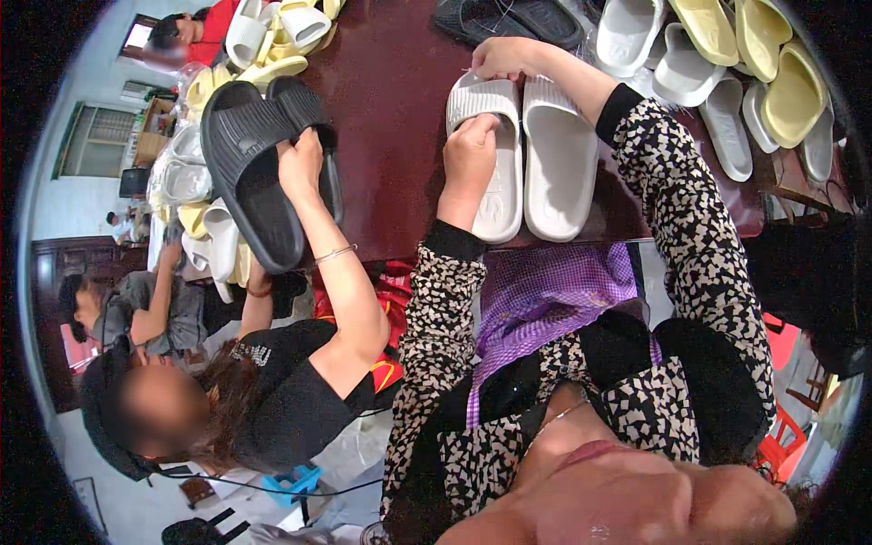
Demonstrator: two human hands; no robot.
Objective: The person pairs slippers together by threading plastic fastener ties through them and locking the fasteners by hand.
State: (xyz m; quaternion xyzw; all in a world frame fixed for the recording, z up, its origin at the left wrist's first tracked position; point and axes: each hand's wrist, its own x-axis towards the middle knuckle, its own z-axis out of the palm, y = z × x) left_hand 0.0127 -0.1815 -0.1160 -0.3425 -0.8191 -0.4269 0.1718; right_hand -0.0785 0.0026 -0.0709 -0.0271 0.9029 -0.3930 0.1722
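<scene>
A pair of white slides lies side by side on the dark red table (pixel 386 109), toes away from me. My left hand (pixel 470 156) reaches into the left slide (pixel 500 207), its fingers closed on the ribbed strap. At the toe end of that slide is my right hand (pixel 505 58), with bent fingers pressed together; whatever they pinch is too small to make out. The right slide (pixel 563 163) lies under my right wrist, its strap partly covered.
A co-worker at my left holds a pair of black slides (pixel 259 195) over the table. Black slippers (pixel 513 20) in clear plastic lie at the far edge. Yellow slides (pixel 795 95) and white slides (pixel 627 34) heap at the far right. More slippers (pixel 272 36) pile at the far left.
</scene>
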